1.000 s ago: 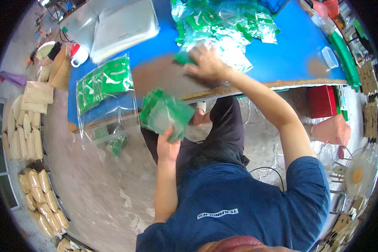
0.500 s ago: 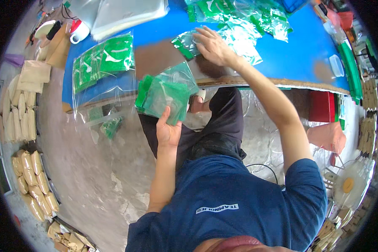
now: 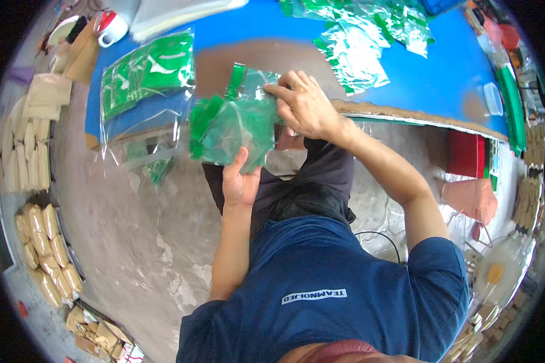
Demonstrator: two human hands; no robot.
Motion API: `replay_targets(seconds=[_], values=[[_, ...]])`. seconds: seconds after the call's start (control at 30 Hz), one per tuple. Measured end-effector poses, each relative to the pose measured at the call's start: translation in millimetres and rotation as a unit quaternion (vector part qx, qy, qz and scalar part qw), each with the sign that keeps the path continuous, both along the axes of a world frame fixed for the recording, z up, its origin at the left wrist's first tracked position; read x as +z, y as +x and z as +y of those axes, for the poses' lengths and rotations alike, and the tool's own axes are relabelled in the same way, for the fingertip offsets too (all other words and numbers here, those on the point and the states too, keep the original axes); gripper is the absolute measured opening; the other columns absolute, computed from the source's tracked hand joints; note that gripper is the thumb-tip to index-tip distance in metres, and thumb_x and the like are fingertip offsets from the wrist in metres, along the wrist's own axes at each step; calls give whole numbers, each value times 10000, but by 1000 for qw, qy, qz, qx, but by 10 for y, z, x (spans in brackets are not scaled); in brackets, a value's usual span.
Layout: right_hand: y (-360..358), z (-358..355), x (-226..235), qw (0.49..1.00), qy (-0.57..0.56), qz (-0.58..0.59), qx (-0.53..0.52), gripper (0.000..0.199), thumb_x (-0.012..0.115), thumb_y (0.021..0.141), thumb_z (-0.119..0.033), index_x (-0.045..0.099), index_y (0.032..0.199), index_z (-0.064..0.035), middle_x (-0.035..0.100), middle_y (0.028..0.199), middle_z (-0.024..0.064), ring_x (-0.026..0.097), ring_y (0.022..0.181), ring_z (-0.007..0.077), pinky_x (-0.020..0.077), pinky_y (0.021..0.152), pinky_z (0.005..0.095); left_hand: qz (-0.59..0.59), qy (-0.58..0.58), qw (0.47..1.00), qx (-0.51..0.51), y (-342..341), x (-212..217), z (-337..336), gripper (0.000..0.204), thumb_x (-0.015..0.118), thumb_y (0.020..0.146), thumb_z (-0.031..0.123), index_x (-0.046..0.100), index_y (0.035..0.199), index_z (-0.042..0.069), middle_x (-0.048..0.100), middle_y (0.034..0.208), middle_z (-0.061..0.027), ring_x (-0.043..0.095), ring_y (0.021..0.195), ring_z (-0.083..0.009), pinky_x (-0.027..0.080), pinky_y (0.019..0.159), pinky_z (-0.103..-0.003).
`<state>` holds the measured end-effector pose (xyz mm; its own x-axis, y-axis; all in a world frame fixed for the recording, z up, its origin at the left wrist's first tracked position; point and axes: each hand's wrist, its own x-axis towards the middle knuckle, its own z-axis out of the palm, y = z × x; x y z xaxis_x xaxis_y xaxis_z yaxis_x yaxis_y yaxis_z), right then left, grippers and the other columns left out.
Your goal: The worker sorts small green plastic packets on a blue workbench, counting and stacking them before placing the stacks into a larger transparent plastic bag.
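My left hand [image 3: 241, 178] is closed on a small fanned stack of green plastic packets [image 3: 239, 133], its thumb on top, held over my lap by the table's near edge. My right hand [image 3: 306, 104] pinches one clear packet with a green band [image 3: 251, 83] against the far side of that stack. The two overlap. A pile of shiny clear-and-green packets [image 3: 354, 51] lies beyond my right hand on the table. Left of the stack, a large clear bag holding green packets [image 3: 151, 72] hangs partly over the table edge.
The blue table [image 3: 418, 91] has a worn brown patch. A white mug [image 3: 112, 30] and clear plastic sheets [image 3: 181, 15] stand at its far left. Tan filled bags [image 3: 51, 242] are stacked on the floor at left. A fan [image 3: 499, 272] and a red box [image 3: 466, 154] are at right.
My right hand has come from the pile toward me and left, bringing one packet to the stack in my left hand. The left hand stays nearly in place.
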<state>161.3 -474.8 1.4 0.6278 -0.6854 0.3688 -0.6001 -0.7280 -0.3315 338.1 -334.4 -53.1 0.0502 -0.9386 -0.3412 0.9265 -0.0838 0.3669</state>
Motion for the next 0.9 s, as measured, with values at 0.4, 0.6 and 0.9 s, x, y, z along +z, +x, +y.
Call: replay_targets(seconds=[0.4,0.6,0.9], values=[[-627,-167,299,952,109,-116,-262,439,526,974,-348,615,1196,20,552,1280,248,539,1195,416,448,997,441,-162,-27,986,-18,95,-75,63,548,634,917,62,420,1420,31,528,1384,-120,521,1266,-291,426,1072,-471],[-1227,53,-38,978,-63,83,-179,678,657,850,-549,598,1251,-6,527,1287,231,368,1336,457,243,1093,655,-37,-77,983,-160,93,-279,266,593,677,876,64,429,1415,41,537,1380,-103,522,1264,-280,406,1093,-449],[-383,129,35,978,152,-139,-16,299,525,988,-221,632,1148,8,588,1099,206,566,1053,378,459,941,447,6,17,998,-61,-333,-115,-93,535,664,899,43,460,1394,50,555,1356,-73,518,1263,-249,403,1093,-445]])
